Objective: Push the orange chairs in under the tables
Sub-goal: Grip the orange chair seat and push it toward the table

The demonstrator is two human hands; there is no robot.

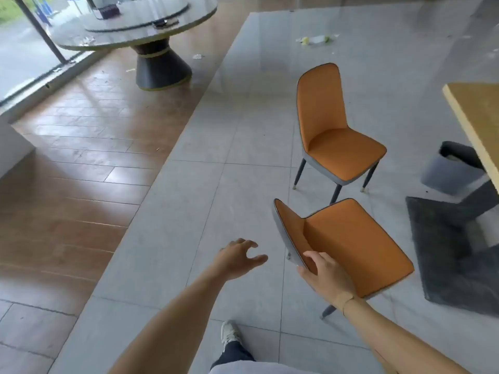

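Beside the yellow wooden tabletop (475, 122), the right hand (324, 273) clamps the near orange padded chair's (348, 247) backrest; left hand (237, 259) hangs spread, empty. Better to grip both sides, pushing straight under.

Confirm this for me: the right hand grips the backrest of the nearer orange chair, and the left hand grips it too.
Not quite. The head view shows the right hand gripping the backrest of the nearer orange chair, but the left hand is not on it: it hangs open in the air beside the chair, fingers spread, touching nothing.
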